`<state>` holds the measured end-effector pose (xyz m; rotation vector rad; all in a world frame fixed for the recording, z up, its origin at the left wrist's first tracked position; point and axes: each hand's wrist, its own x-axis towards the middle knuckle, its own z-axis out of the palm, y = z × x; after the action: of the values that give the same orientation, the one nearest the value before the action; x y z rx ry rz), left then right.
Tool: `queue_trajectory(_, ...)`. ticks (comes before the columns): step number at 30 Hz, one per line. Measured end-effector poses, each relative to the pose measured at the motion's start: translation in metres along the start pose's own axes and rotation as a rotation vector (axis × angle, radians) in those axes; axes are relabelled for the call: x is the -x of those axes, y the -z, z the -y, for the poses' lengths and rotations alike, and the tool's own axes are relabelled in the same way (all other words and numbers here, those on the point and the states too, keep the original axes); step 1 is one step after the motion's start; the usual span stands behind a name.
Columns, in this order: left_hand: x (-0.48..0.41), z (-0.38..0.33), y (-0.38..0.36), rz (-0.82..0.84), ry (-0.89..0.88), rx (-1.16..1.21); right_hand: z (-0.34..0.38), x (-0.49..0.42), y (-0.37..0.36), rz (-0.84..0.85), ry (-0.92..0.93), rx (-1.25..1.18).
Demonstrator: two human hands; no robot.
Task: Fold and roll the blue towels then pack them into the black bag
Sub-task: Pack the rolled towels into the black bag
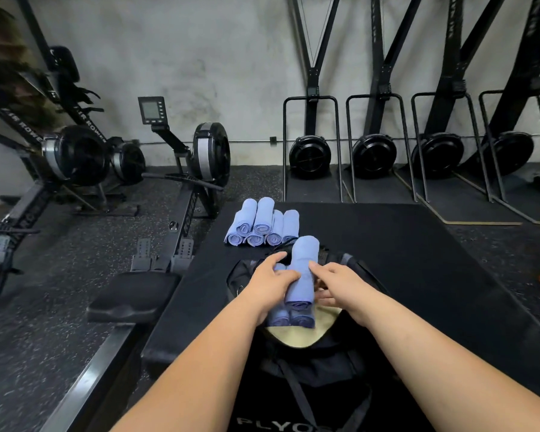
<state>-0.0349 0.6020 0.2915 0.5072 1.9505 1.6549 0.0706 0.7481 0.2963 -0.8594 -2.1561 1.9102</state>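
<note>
The black padded surface (412, 251) fills the middle and the right of the frame. The black bag (318, 366) lies on it in the lower centre, with its mouth open and a pale lining showing.

Just above the bag, in the centre of the frame, a pile of rolled blue towels (262, 226) waits on the surface, with the spiral ends turned toward the person. Two more rolls (290, 318) lie already inside the bag, side by side.

On top of these two rests one rolled towel (303, 269). Its long axis runs from the lower centre up the frame, leaning a little to the right, the same way as the rolls under it.

The left hand (272, 279) grips its left side with curled fingers. The right hand (340, 285) touches its right side; I cannot tell whether this hand closes around it. Both hands are equally near. I judge that the roll needs only to go straight down.
</note>
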Motion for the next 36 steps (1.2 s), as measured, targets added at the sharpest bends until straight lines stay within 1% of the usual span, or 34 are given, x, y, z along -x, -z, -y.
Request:
queue_trajectory(3,0.006,0.004,-0.009,0.095,0.018,0.067,0.000,0.001,0.001,-0.033,0.023,-0.013)
queue_trajectory(5,0.006,0.010,-0.012,0.157,0.016,0.076,-0.003,-0.001,0.003,-0.124,0.025,0.037)
queue_trajectory(6,0.004,0.013,-0.012,0.173,0.006,0.031,-0.004,-0.001,0.006,-0.160,0.027,0.055)
queue_trajectory(8,0.001,0.018,-0.009,0.175,-0.039,-0.123,-0.007,-0.003,0.012,-0.184,0.019,0.058)
queue_trajectory(11,-0.008,0.024,-0.001,0.086,-0.160,-0.469,-0.010,-0.002,0.027,-0.218,-0.020,0.083)
queue_trajectory(14,-0.014,0.032,0.008,0.030,-0.259,-0.778,-0.014,-0.006,0.041,-0.254,-0.058,0.251)
queue_trajectory(17,-0.018,0.038,0.009,0.111,-0.343,-1.039,-0.011,-0.007,0.046,-0.196,-0.092,0.467)
queue_trajectory(19,-0.019,0.041,0.005,0.161,-0.392,-1.139,-0.009,-0.008,0.043,-0.129,-0.121,0.560)
queue_trajectory(22,-0.020,0.049,-0.001,0.165,-0.398,-1.187,-0.010,-0.013,0.034,-0.067,-0.164,0.620)
queue_trajectory(25,-0.021,0.057,-0.002,0.140,-0.385,-1.202,-0.013,-0.027,0.027,-0.096,-0.187,0.658)
queue_trajectory(29,-0.021,0.059,0.000,0.141,-0.383,-1.192,-0.019,-0.047,0.027,-0.254,-0.200,0.707)
queue_trajectory(33,-0.022,0.060,0.003,0.162,-0.363,-1.150,-0.026,-0.058,0.037,-0.435,-0.211,0.644)
queue_trajectory(35,-0.022,0.059,0.004,0.168,-0.353,-1.134,-0.027,-0.060,0.033,-0.462,-0.175,0.672)
queue_trajectory(36,-0.022,0.059,0.004,0.171,-0.348,-1.128,-0.027,-0.060,0.027,-0.444,-0.146,0.711)
